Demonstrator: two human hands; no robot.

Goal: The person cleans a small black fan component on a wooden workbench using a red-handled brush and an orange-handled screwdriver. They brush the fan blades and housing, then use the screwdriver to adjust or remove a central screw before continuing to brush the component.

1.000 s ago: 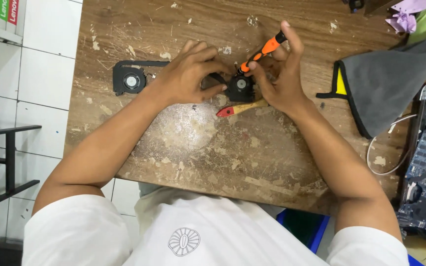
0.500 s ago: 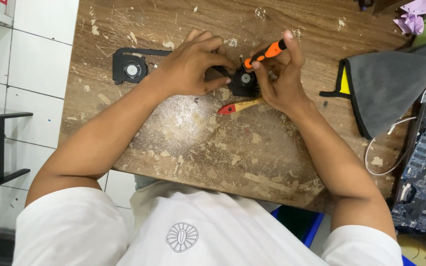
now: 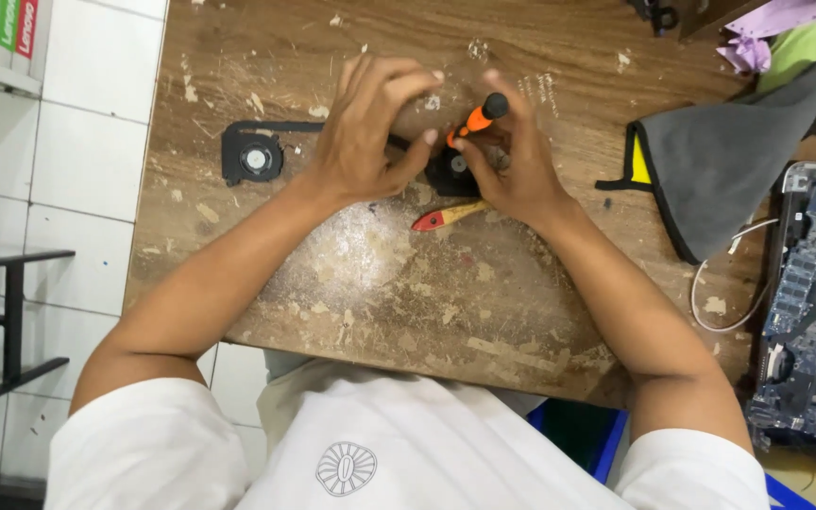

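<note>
Left of the hands, a second black fan (image 3: 252, 156) flat on the worn wooden table (image 3: 266, 57). Just below them, a red-handled brush (image 3: 446, 216). Well to the right, a grey cloth (image 3: 729, 161), a white cable (image 3: 724, 293), an exposed circuit board (image 3: 809, 302).

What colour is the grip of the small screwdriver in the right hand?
Orange with a black cap, on the small screwdriver in the head view.

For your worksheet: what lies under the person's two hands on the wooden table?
Under the left hand and right hand sits a small black fan, mostly covered. An orange screwdriver points down at it. Its screws are hidden.
</note>
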